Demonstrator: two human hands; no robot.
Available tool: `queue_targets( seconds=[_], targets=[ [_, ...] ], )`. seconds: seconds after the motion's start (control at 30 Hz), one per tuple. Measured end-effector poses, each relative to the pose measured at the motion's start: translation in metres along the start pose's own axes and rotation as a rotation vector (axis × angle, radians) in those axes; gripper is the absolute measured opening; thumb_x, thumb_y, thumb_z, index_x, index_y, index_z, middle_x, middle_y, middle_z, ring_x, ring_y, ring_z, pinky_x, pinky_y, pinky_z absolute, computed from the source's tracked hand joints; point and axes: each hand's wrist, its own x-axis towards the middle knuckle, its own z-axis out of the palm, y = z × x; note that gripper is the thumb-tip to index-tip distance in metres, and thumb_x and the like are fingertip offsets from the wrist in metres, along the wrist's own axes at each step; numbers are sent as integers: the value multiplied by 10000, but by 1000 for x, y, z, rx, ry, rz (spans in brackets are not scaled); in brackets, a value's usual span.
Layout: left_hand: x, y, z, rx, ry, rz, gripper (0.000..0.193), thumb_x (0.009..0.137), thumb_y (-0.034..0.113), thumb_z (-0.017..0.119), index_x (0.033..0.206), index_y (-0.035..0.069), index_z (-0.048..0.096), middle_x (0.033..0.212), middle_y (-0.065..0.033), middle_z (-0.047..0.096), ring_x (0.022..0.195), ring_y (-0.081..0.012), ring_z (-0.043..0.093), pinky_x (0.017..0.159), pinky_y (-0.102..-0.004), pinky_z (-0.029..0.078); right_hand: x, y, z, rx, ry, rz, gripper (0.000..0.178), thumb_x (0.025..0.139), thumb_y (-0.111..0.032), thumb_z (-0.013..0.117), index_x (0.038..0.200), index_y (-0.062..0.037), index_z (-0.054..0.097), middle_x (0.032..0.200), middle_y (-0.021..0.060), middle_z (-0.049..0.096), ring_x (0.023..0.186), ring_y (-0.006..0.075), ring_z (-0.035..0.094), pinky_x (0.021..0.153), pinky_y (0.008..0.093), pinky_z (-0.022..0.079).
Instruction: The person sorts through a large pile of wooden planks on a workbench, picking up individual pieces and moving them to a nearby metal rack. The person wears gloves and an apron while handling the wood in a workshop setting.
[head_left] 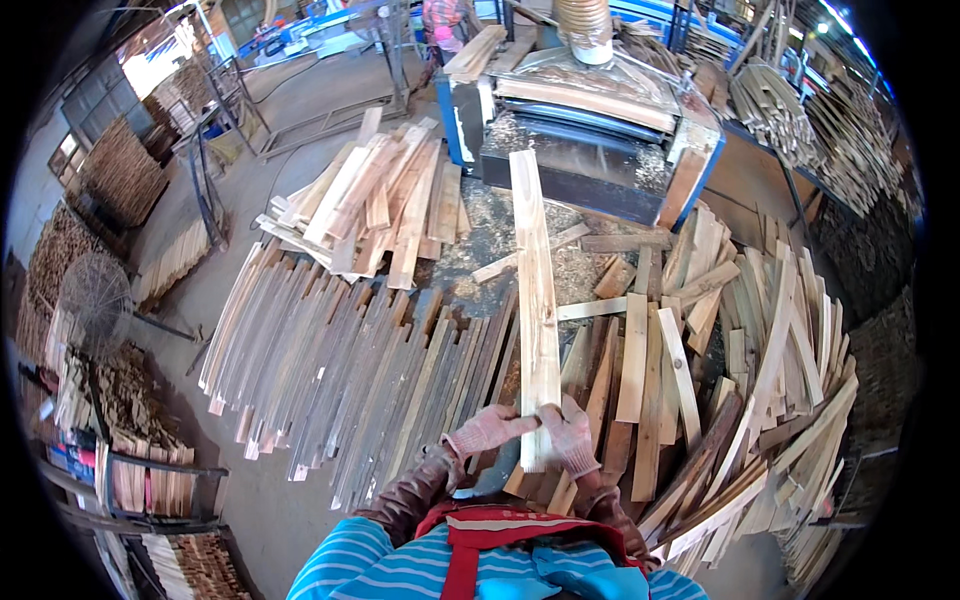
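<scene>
A long pale wooden board (538, 310) points away from me, its far end close to the front of a planer-like machine (580, 150). On the board's left edge, close to its near end, my left hand (490, 430) grips in a knitted work glove. My right hand (568, 436), gloved the same way, is closed around the right edge. The fingers beneath the board are hidden. Left of the board lies a row of dark, narrow wood strips (350, 370), side by side. Loose planks (645, 390) lie crosswise on the right, close to my right hand.
A heap of pale boards (375, 205) rests beyond the strips. Sawdust (480, 240) covers the surface before the machine. More planks (790, 330) pile up at the right, and a round fan (95, 290) stands at the far left. Another person (443, 20) is at the back.
</scene>
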Motion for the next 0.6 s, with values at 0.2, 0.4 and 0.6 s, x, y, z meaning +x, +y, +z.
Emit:
queue_targets(
  seconds=[0.2,0.4,0.6],
  targets=[
    [-4,-28,-71,-1019,182,240,537,957,411,715,1334,56,574,1197,-122,690,1079,-228,679,918,-383,552,-37,-10,-12,23,-287,92,434,921,-301,688,1262,-34,661,1038,171,724,986,259,695,877,354,533],
    [-29,-49,-146,-1055,548,256,486,971,393,673,1292,37,592,1179,-116,688,1115,-259,661,956,-416,555,-19,-34,-27,-295,-728,23,531,949,-445,650,1317,-61,640,1227,165,698,1104,303,677,965,365,509],
    [-20,-155,-210,-1188,816,320,344,974,222,663,1263,39,628,1202,-70,688,1130,-230,657,1019,-387,533,30,-34,-37,-88,-163,-18,440,961,-267,714,1336,-49,635,1222,173,704,1010,187,703,861,322,565]
  ],
)
